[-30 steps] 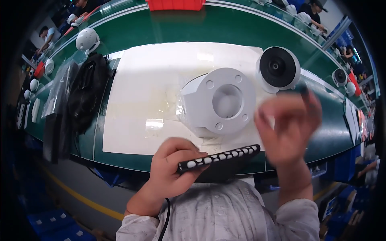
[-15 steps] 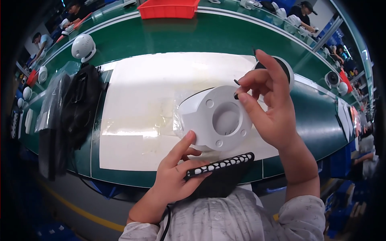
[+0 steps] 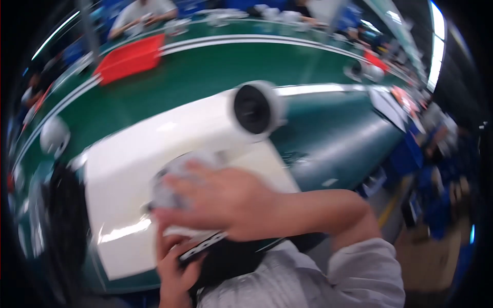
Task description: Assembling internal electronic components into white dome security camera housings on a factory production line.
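Note:
A white rounded plastic part (image 3: 197, 158) lies on the white work sheet (image 3: 118, 190), mostly hidden under my right hand (image 3: 231, 200). That hand reaches across from the right; motion smears its fingers, so whether they grip the part or anything small cannot be made out. Below it, my left hand (image 3: 177, 274) is closed on a black strip with a row of white oval spots (image 3: 205, 245). Its upper fingers are near the white part and partly covered by the right hand.
A white round device with a black face (image 3: 252, 109) stands at the sheet's far right corner. Beyond are a red bin (image 3: 131, 59) and a white dome-shaped device (image 3: 54, 136). A black bag (image 3: 64, 210) lies at left. People work across the green bench (image 3: 205, 66).
The view has swung to the right and blurred. My right hand, which was raised with a small black piece in a pinch, has come down over the white part. My left hand keeps the strip.

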{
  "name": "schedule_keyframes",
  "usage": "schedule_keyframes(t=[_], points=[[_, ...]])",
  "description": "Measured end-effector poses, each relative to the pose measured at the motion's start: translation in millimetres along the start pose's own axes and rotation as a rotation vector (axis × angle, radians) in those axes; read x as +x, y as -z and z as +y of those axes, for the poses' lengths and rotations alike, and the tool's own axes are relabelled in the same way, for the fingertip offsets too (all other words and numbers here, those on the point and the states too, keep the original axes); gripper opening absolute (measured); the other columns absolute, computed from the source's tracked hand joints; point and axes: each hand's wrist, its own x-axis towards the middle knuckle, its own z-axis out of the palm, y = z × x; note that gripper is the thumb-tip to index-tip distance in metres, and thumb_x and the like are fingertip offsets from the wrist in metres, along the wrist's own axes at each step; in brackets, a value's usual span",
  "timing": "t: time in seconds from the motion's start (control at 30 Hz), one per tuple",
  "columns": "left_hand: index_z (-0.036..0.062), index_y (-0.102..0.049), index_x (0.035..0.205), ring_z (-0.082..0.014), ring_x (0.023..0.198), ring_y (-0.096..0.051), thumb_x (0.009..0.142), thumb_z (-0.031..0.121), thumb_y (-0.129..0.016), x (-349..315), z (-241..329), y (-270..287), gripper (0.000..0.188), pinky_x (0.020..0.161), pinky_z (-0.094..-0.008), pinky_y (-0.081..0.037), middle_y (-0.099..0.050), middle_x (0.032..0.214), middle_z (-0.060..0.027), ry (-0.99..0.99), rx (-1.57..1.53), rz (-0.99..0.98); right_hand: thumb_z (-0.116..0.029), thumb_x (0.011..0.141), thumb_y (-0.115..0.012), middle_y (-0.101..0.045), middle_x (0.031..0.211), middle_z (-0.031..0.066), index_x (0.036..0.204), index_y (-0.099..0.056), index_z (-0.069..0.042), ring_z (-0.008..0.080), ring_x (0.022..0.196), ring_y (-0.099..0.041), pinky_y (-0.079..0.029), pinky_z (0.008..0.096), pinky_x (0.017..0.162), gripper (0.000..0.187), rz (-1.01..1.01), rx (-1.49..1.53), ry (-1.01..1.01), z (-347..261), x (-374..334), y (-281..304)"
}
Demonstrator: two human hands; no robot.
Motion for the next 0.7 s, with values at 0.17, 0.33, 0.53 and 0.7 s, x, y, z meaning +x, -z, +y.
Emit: schedule_keyframes(t=[0.17, 0.33, 0.53, 0.7], points=[[0.0049, -0.017, 0.133, -0.025, 0.073, -0.053, 0.067, 0.037, -0.064, -13, -3, 17, 0.087, 0.101, -0.0496, -0.018, -0.055, 0.094, -0.0105, 0.357, -0.255, 0.224, -0.012, 0.074, -0.048, -0.05, 0.107, 0.0155, 0.127, -0.031, -0.015, 0.0357, 0.097, -0.05, -0.04, 0.0361, 0.076, 0.056, 0.305, 0.203, 0.099, 8, 5, -19], [0.0007, -0.022, 0.129, -0.0178, 0.069, -0.052, 0.077, 0.016, -0.053, -2, -11, 63, 0.063, 0.064, -0.0319, -0.048, -0.053, 0.087, -0.0136, 0.022, -0.309, -0.075, -0.007, 0.075, -0.049, -0.049, 0.09, 0.0114, 0.112, -0.037, -0.01, 0.0306, 0.086, -0.047, -0.037, 0.0368, 0.074, 0.039, 0.542, 0.38, 0.053, 34, -20, 1], [-0.0034, -0.033, 0.122, -0.0193, 0.054, -0.047, 0.079, 0.031, -0.053, 47, -7, 35, 0.058, 0.047, -0.0302, -0.041, -0.05, 0.062, -0.013, -0.313, -0.165, -0.101, -0.001, 0.072, -0.051, -0.045, 0.079, 0.0114, 0.095, -0.041, -0.009, 0.0294, 0.077, -0.044, -0.034, 0.0383, 0.07, 0.027, 0.629, 0.342, -0.001, 60, -44, 18], [-0.0003, -0.036, 0.121, -0.0203, 0.063, -0.049, 0.077, 0.027, -0.057, 73, -9, 17, 0.056, 0.053, -0.0306, -0.042, -0.047, 0.077, -0.016, -0.261, -0.261, -0.128, 0.001, 0.072, -0.048, -0.044, 0.079, 0.0125, 0.093, -0.042, -0.008, 0.0305, 0.079, -0.043, -0.034, 0.0386, 0.069, 0.024, 0.664, 0.367, 0.013, 56, -33, 30]])
